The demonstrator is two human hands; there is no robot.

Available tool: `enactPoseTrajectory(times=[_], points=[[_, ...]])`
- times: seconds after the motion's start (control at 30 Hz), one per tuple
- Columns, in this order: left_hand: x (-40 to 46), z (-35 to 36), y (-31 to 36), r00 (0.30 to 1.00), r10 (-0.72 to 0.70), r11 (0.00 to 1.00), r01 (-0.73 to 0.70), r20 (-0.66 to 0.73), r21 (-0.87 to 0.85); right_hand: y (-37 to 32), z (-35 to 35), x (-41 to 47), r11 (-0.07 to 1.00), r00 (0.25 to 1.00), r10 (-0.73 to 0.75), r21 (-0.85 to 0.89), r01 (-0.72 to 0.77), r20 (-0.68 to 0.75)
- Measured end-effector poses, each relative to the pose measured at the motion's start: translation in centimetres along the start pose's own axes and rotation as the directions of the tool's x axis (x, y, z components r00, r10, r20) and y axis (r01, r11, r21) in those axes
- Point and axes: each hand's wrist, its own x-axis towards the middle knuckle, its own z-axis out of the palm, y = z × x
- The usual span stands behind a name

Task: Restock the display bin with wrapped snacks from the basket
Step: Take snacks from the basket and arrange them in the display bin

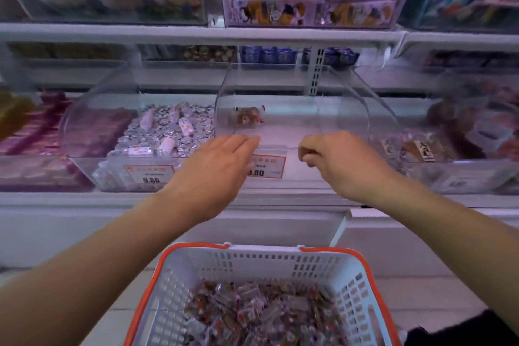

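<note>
Scene: A shop shelf is seen from above the person's own two bare arms, both stretched forward over a basket toward a clear bin.

Left hand: The left hand (222, 161) is held flat with fingers straight and together, palm down, at the front lip of the display bin (331, 121). Nothing is held in it.

Right hand: The right hand (334, 160) is loosely curled, fingertips tucked down and inward at the same lip. Whether a snack is pinched under the fingers cannot be told.

Display bin: It is a clear, curved bin directly ahead of both hands and between them. Its floor is almost bare; one wrapped snack (248, 118) is seen lying inside, just beyond the left fingertips.

Basket: A white basket (348, 284) with an orange rim is placed below and behind both wrists, close to the body. It is heaped with small wrapped snacks (252, 314).

Key relation: The supply lies back and down from both hands, the bin forward and up. The basket is centred between the arms, so neither hand is clearly nearer.

Long axis: The bin's opening is stretched left to right across the hands.

Next move, judged: A pull back and down to the basket would be needed for the next handful.

Neighbours: A bin of silver-wrapped sweets (168, 132) is set just left of the left hand.
</note>
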Motion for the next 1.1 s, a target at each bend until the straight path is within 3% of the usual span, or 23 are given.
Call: enactPoseTrajectory(times=[0.13, 0.27, 0.43, 0.5, 0.57, 0.6, 0.63, 0.67, 0.7, 0.73, 0.77, 0.8, 0.83, 0.87, 0.9, 0.97, 1.03, 1.1], points=[[-0.2, -1.6, 0.5, 0.997, 0.032, 0.997, -0.036, -0.068, -0.066, -1.0, -0.8, -2.3, 0.999, 0.999, -0.048, 0.015, 0.047, 0.013], [-2.7, -2.2, 1.9, 0.998, 0.067, 0.993, -0.068, -0.012, -0.098, -1.8, -0.6, -5.0, 0.997, 0.996, -0.063, 0.053, 0.059, 0.063], [-3.5, -1.9, 2.8, 1.000, 0.005, 0.996, -0.007, -0.020, -0.092, -2.4, -0.3, -6.1, 0.995, 0.996, -0.075, -0.058, 0.078, 0.055], [-3.9, -2.0, 3.1, 0.994, 0.044, 0.999, -0.045, -0.098, -0.013, -3.0, -0.4, -7.1, 0.982, 0.974, -0.180, -0.086, 0.169, -0.140], [-5.1, -2.2, 3.3, 0.950, 0.062, 0.997, -0.074, -0.306, -0.028, -4.4, 0.1, -8.4, 0.940, 0.846, -0.340, -0.126, 0.316, -0.412], [-5.9, -1.9, 3.2, 0.906, 0.041, 0.994, -0.081, -0.422, -0.078, -5.1, 1.1, -8.8, 0.926, 0.817, -0.378, -0.153, 0.346, -0.436], [-6.8, -1.2, 3.1, 0.876, -0.008, 0.990, -0.061, -0.482, -0.128, -5.6, 2.4, -9.1, 0.931, 0.885, -0.365, -0.123, 0.344, -0.289], [-7.8, -0.1, 2.9, 0.888, -0.097, 0.982, 0.011, -0.449, -0.190, -5.8, 4.2, -9.3, 0.952, 0.955, -0.298, -0.065, 0.298, 0.013], [-9.0, 1.5, 2.6, 0.934, -0.219, 0.958, 0.151, -0.282, -0.244, -5.7, 6.5, -9.6, 0.965, 0.901, -0.198, -0.085, 0.248, 0.385], [-10.4, 3.3, 2.5, 0.945, -0.327, 0.920, 0.318, 0.000, -0.231, -5.5, 9.2, -10.2, 0.950, 0.736, -0.107, -0.150, 0.274, 0.668], [-11.8, 5.1, 2.5, 0.873, -0.381, 0.888, 0.437, 0.304, -0.143, -4.9, 12.1, -11.0, 0.927, 0.560, -0.006, -0.206, 0.315, 0.829], [-13.6, 7.3, 2.6, 0.746, -0.375, 0.878, 0.477, 0.551, -0.049, -4.1, 15.0, -12.0, 0.880, 0.426, 0.070, -0.257, 0.400, 0.902], [-15.5, 9.5, 2.8, 0.608, -0.335, 0.881, 0.474, 0.720, 0.009, -3.4, 17.8, -13.0, 0.852, 0.340, 0.116, -0.269, 0.449, 0.933], [-17.6, 11.8, 3.3, 0.484, -0.286, 0.885, 0.464, 0.827, 0.034, -2.7, 20.3, -13.9, 0.875, 0.312, 0.142, -0.266, 0.405, 0.939], [-19.7, 13.8, 4.0, 0.386, -0.249, 0.873, 0.487, 0.888, 0.032, -2.2, 22.5, -14.6, 0.923, 0.323, 0.151, -0.250, 0.292, 0.934], [-23.5, 17.7, 5.8, 0.236, -0.231, 0.803, 0.594, 0.944, 0.048, -1.5, 26.7, -15.5, 0.983, 0.426, 0.147, -0.181, 0.041, 0.893], [-26.2, 20.6, 7.5, 0.178, -0.259, 0.728, 0.682, 0.949, 0.071, -1.0, 30.2, -16.2, 0.981, 0.507, 0.169, -0.097, -0.165, 0.845], [-27.5, 22.7, 8.0, 0.140, -0.358, 0.577, 0.811, 0.923, 0.101, -0.6, 32.9, -16.9, 0.947, 0.527, 0.196, -0.022, -0.319, 0.827]])
